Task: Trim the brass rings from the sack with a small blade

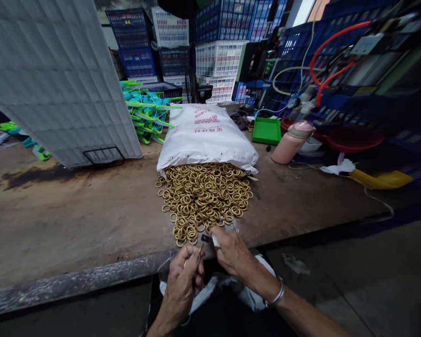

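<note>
My left hand (185, 274) is closed, pinching a gold ring (200, 248) between thumb and fingers at the table's front edge. Just to its right, my right hand (229, 250) grips a small tool with a dark flat blade (206, 238) and a white part by the fingers; its exact kind is unclear. The blade tip lies close to the ring, and I cannot tell whether they touch. Beyond both hands spreads a heap of gold rings (206, 192), spilling from the mouth of a white woven sack (203, 135) with red print.
A pale ribbed panel (56, 79) stands at left beside turquoise and lime plastic pieces (147, 112). At right are a green tray (266, 130), a pink bottle (290, 144), a red dish (354, 139) and a yellow scoop-like piece (382, 179). Stacked crates (215, 58) fill the back.
</note>
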Available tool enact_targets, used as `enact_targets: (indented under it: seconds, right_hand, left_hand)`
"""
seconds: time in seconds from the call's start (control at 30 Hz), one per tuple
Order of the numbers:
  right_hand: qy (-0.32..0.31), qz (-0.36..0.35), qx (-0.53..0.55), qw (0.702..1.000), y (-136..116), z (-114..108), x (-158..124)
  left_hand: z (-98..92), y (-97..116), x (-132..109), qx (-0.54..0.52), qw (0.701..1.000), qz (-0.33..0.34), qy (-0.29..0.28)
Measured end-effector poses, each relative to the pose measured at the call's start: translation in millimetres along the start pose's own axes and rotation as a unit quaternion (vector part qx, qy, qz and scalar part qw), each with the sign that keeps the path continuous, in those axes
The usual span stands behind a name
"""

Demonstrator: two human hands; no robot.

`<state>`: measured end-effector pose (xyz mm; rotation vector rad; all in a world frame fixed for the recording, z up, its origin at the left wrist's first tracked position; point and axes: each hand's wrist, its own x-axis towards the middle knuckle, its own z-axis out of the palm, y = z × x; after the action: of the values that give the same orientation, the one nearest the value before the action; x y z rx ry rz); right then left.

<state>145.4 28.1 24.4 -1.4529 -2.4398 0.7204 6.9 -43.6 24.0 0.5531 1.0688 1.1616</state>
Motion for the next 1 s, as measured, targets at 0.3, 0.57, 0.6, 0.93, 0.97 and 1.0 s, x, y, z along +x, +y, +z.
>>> enact_targets:
  seconds: [0.3, 0.57, 0.6, 0.93, 0.97, 1.0]
  right_hand:
    - [-0.050, -0.026, 0.015, 0.998, -7, 13, -4]
    - [0.019, -0.011, -0.010, 1.000, 3, 15, 7]
    - [0.036, -0.019, -0.011, 0.999, 3, 17, 10]
    - [0.053, -0.042, -0.101, 0.993, -23, 39, 36]
    - [0.054, -0.034, -0.109, 0.992, -25, 41, 37]
    - [0.055, -0.026, -0.112, 0.992, -26, 42, 39]
  left_hand:
    - [-6.7, -4, 2, 0.010, 1.000, 0.024, -0.005]
    - [-5.5, 4, -3, -0.090, 0.995, -0.024, -0.036]
    - [-6.8, 4, -2, -0.095, 0.995, -0.023, -0.034]
    - [-33.3, 4, -6, -0.127, 0.992, -0.002, -0.008]
    - [-35.5, 5, -7, -0.137, 0.991, -0.006, -0.011]
    - [-37.7, 5, -7, -0.147, 0.989, -0.012, -0.014]
